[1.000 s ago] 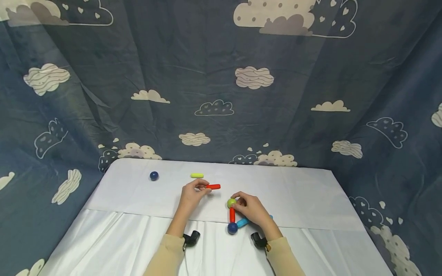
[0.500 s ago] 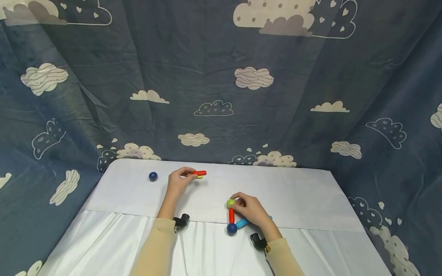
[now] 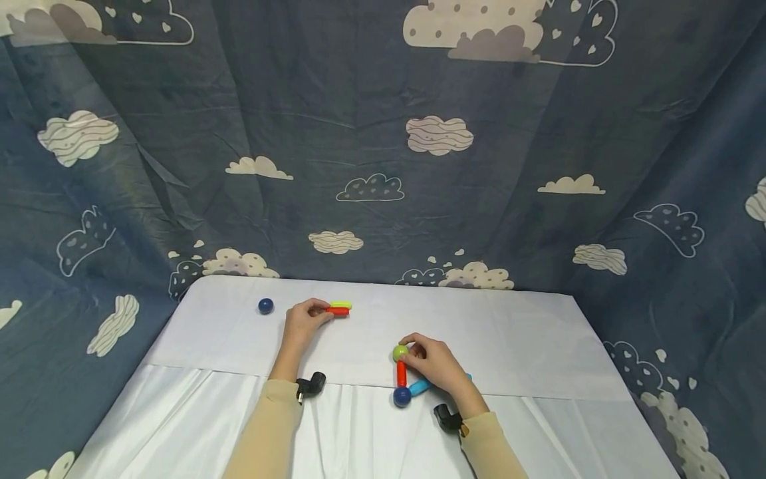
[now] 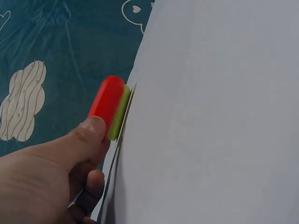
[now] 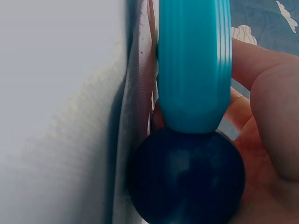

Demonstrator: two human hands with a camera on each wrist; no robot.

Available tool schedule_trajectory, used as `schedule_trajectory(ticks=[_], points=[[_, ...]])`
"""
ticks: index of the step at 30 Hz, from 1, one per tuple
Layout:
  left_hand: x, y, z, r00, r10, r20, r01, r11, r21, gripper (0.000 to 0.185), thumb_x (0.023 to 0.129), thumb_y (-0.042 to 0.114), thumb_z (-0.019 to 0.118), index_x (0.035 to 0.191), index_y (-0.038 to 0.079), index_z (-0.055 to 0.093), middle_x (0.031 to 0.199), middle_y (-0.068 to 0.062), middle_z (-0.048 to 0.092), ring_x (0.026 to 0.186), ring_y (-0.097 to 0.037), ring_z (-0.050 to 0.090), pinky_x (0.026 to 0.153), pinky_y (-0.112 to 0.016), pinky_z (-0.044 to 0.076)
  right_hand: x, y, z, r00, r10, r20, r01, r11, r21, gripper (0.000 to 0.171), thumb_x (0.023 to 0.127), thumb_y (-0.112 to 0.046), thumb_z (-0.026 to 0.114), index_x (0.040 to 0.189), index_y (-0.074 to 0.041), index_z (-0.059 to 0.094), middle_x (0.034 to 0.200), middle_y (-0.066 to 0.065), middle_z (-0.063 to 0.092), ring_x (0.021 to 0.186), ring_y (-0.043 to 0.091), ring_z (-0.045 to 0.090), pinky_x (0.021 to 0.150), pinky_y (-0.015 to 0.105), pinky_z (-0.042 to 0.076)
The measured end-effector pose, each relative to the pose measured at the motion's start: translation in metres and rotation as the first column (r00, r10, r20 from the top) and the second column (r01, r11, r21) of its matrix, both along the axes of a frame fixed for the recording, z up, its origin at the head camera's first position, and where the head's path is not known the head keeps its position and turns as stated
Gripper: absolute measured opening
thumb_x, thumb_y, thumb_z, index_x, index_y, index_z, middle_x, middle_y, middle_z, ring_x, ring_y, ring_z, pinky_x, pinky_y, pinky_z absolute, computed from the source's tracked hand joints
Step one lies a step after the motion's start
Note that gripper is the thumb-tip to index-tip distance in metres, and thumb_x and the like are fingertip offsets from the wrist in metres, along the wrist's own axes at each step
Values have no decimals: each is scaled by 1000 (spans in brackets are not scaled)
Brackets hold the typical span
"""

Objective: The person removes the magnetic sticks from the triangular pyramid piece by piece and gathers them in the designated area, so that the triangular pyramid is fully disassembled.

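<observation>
Left hand (image 3: 302,320): grasping a short red plastic rod (image 3: 338,311) between thumb and fingers. The rod projects to the right of the grip and lies flat against a short yellow-green plastic rod (image 3: 341,305), which sits just beyond it on the white cloth-covered table (image 3: 509,332). In the left wrist view the thumb presses on the near end of the red rod (image 4: 106,102), with the yellow-green rod (image 4: 119,114) touching its full side.

A loose dark blue ball (image 3: 266,306) rests on the table to the left of this grip, apart from the hand.

Right hand (image 3: 435,364): fingers curled about a small assembly of rods and balls. A yellow-green ball (image 3: 400,352) sits at the fingertips; a second red rod (image 3: 401,374) runs from it toward the person to a second dark blue ball (image 3: 402,396). A light blue plastic rod (image 3: 421,386) leaves that ball and passes under the palm. The right wrist view shows the light blue rod (image 5: 194,65) joined to the ball (image 5: 187,179), both against the palm.

Backdrop: dark blue cloud-print curtain (image 3: 383,133).
</observation>
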State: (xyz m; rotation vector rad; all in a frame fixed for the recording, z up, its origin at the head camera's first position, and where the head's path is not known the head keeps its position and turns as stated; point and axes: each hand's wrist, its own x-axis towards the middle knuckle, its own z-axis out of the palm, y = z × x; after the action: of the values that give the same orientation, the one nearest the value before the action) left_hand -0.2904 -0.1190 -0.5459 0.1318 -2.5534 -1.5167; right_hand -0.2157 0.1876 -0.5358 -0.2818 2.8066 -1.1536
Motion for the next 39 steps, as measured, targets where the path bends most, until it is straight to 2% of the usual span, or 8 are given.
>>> schedule_trajectory(ticks=[6, 10, 18, 24, 29, 34, 39], points=[[-2, 1, -5, 1000, -2, -4, 2, 1000, -24, 19, 89, 12, 85, 105, 5, 80, 95, -13, 77, 80, -19, 61, 73, -28, 46, 0, 0, 0, 1000, -4, -1, 4, 1000, 1, 24, 96, -29, 78, 118, -20, 73, 82, -5, 59, 76, 13, 52, 71, 26, 41], [-1, 3, -6, 1000, 13, -23, -14, 999, -42, 20, 87, 11, 87, 105, 4, 80, 97, -15, 78, 83, -24, 63, 75, -31, 47, 1, -1, 0, 1000, -4, -5, 4, 1000, 1, 24, 96, -29, 78, 118, -20, 73, 82, -5, 60, 76, 13, 52, 71, 26, 41], [-4, 7, -6, 998, 51, -31, -54, 995, -89, 21, 86, 13, 88, 104, 6, 81, 99, -13, 79, 86, -24, 65, 76, -32, 48, 0, -2, 1, 1000, -5, -9, 5, 1000, 0, 24, 96, -29, 78, 118, -19, 73, 81, -5, 59, 75, 13, 52, 71, 27, 41], [-2, 8, -6, 999, 49, -12, -50, 997, -59, 24, 86, 12, 87, 108, 5, 81, 103, -13, 79, 89, -23, 64, 77, -32, 48, 0, -1, 0, 1000, -7, 4, 7, 1000, -4, 24, 96, -29, 78, 118, -20, 73, 81, -5, 59, 76, 13, 52, 71, 27, 41], [1, 6, -3, 999, 44, -19, -45, 998, -38, 27, 88, 10, 85, 113, 3, 79, 108, -15, 79, 95, -27, 67, 82, -34, 52, 1, -2, 0, 1000, -2, -3, 2, 1000, -8, 24, 96, -29, 78, 118, -20, 73, 82, -5, 59, 76, 13, 52, 71, 27, 41], [9, 6, 4, 998, 53, -16, -54, 998, -43, 27, 90, 13, 84, 117, 8, 79, 113, -12, 78, 98, -27, 64, 84, -34, 51, 1, -2, 0, 1000, -4, 5, 4, 1000, -1, 26, 96, -30, 78, 119, -20, 73, 82, -5, 60, 76, 12, 52, 72, 26, 41], [23, 15, 15, 997, -6, -81, -1, 996, -88, 27, 89, 14, 85, 115, 9, 80, 112, -10, 78, 95, -26, 61, 82, -35, 48, 1, -2, 0, 1000, -14, 5, 14, 1000, 7, 29, 96, -31, 79, 121, -19, 72, 83, -5, 61, 77, 13, 53, 73, 27, 42]])
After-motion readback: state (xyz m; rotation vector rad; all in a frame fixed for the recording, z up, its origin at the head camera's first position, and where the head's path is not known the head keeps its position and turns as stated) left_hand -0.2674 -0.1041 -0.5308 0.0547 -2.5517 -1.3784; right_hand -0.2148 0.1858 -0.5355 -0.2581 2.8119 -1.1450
